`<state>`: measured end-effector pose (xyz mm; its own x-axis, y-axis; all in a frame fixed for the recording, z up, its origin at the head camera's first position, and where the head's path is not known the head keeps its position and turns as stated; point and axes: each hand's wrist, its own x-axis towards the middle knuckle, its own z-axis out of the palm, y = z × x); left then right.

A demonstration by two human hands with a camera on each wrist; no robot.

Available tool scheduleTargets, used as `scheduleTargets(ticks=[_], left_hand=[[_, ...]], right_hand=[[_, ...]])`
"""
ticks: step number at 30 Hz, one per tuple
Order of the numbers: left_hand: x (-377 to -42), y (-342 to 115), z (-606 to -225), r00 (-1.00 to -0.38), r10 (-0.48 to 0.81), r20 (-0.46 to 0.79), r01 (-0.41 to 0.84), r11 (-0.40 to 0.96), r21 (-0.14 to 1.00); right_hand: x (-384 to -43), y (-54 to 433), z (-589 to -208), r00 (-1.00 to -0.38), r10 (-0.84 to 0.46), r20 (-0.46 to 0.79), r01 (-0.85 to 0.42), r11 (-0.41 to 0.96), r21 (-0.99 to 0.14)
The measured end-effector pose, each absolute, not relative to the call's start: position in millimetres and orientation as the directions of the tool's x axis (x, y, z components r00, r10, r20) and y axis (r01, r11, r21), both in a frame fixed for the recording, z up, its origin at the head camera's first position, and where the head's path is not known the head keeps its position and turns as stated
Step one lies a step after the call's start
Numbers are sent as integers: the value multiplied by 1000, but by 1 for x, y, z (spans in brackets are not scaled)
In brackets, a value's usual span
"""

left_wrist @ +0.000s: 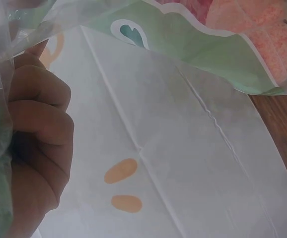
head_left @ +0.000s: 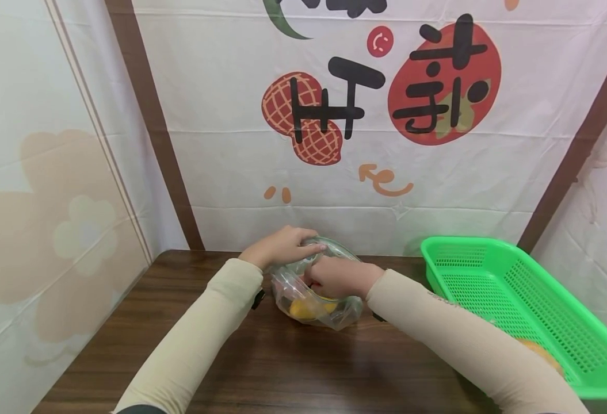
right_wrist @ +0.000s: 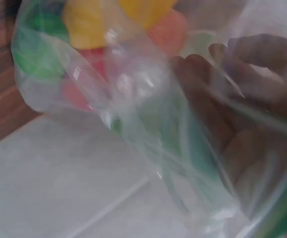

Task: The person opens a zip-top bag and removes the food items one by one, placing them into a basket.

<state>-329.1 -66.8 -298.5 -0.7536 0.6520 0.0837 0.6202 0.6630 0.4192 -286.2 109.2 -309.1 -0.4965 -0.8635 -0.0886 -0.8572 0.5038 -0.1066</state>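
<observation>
Head view: I have the person's left hand (head_left: 286, 246) gripping the rim of a clear bag (head_left: 340, 318) at the left side of its mouth, thumb and fingers folded about the plastic. The right hand (head_left: 338, 278) is down in that mouth, just beside and nearer the camera than the left. Plastic and the hand itself hide its fingertips, so I can't tell whether they pinch anything.

The bag sits on a dark wooden table (head_left: 293, 374), directly below both hands. Under the right hand's grip I see a yellow piece (head_left: 303, 309) through the film. My left wrist view shows the curled fingers (left_wrist: 41, 99) against the plastic, with a green printed panel (left_wrist: 193, 47) across from them and a speckled coral piece (left_wrist: 252, 34) behind the film, farther from the grip. On my right wrist view, out past the fingertips, I get a green rounded piece (right_wrist: 43, 49) and a red piece (right_wrist: 91, 64) close against the yellow; the picture is too blurred for me to name them.

Well to the right of the right hand stands a green basket (head_left: 557, 305), with an orange item (head_left: 543, 353) inside, partly covered by the right sleeve (head_left: 453, 330). Beyond both hands hangs a printed cloth (head_left: 225, 178).
</observation>
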Motion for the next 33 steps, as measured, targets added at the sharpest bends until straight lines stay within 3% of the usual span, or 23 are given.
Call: scheduleTargets(ticks=[6, 13, 20, 28, 33], left_hand=[[-331, -64, -298, -726, 681, 98, 655, 640, 401], [-330, -64, -300, -683, 723, 101, 695, 602, 393], [-329, -63, -300, -690, 718, 94, 687, 608, 399], [-328, -64, -305, -708, 703, 62, 658, 625, 420], [-328, -65, -306, -706, 706, 60, 657, 622, 425]], right_hand=[[-297, 100, -334, -590, -786, -183, -807, 580, 111], [-306, 95, -354, -641, -738, -211, -767, 611, 193], [-307, 91, -365, -697, -660, -282, -709, 693, 131], [-302, 86, -376, -743, -548, -384, -547, 828, -124], [-302, 84, -379, -754, -521, -401, -526, 844, -107]])
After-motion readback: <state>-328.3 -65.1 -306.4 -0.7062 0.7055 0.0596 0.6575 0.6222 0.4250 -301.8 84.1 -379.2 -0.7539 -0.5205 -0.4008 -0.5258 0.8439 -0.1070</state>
